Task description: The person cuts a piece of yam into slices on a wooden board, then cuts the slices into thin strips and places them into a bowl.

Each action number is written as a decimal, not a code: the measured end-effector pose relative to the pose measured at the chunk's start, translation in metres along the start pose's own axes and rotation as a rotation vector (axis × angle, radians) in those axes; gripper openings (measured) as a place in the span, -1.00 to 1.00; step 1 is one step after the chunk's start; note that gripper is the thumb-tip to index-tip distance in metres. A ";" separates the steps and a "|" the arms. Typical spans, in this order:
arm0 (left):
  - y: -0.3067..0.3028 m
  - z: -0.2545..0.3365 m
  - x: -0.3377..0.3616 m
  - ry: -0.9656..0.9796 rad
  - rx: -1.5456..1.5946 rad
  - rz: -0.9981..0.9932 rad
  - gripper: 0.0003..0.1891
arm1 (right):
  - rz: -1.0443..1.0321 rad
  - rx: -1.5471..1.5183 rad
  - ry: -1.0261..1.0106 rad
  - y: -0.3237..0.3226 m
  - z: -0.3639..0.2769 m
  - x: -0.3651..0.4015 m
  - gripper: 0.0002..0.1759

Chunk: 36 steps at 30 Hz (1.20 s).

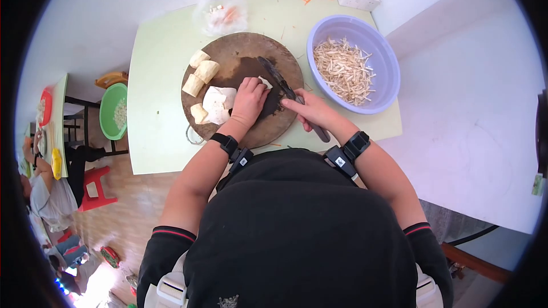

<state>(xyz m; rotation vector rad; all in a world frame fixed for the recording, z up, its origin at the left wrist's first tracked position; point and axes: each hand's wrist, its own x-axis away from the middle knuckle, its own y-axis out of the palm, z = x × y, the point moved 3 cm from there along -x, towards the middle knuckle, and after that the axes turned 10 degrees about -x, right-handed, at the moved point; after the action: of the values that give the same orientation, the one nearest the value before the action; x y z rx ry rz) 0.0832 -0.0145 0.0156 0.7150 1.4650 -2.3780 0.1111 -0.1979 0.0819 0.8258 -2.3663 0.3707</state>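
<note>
My right hand (313, 110) is wrapped round the handle of a knife (276, 73), whose dark blade points away over the round wooden chopping board (245, 45). My left hand (250, 100) lies on the board with fingers curled together, pressing down a small white piece of root vegetable (265, 82) just left of the blade. Beside that hand sits a large white chunk (218, 102) with dark specks. Several peeled, pale yellow root vegetable pieces (206, 71) rest along the board's left side. The underside of the left fingers is hidden.
A lavender basin (393, 74) holding pale cut strips (342, 68) stands right of the board. Behind it lies a clear plastic bag (222, 16) with orange and white bits. Left of the table are a green basin (105, 115), a red stool (96, 188) and other people.
</note>
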 end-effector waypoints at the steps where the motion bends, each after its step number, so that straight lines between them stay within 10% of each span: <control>1: 0.000 0.001 0.001 0.031 -0.020 0.026 -0.87 | -0.006 0.003 0.008 0.000 -0.003 0.003 -0.29; 9: -0.008 0.003 0.003 0.042 -0.005 -0.009 -0.85 | 0.177 0.558 -0.500 0.006 -0.004 0.012 -0.45; 36: -0.005 0.002 0.007 0.052 -0.078 -0.051 -0.75 | 0.210 0.753 -0.390 0.032 -0.009 0.013 -0.54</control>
<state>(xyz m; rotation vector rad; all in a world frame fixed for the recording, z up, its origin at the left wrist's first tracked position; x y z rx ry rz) 0.0738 -0.0139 0.0167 0.7334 1.6064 -2.3411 0.0863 -0.1755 0.0945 1.0434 -2.6961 1.3509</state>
